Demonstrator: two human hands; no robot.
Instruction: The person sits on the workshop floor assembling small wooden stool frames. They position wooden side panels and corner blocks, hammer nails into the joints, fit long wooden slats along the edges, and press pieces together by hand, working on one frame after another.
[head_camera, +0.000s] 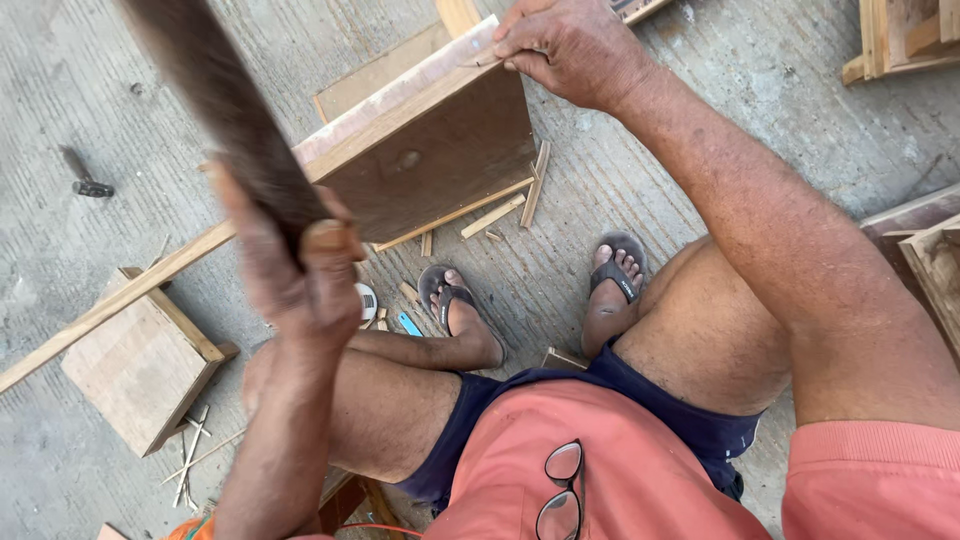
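brown wooden board (430, 150) tilted, dark blade (225, 100) raised

Salmon shirt (640, 480), navy shorts (690, 420), grey flip-flops (618, 275), hanging glasses (560, 490)

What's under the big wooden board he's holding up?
Under the wooden board, thin wood strips and chips lie on the concrete floor. A long slat runs beneath its edge. The floor directly behind it is hidden.
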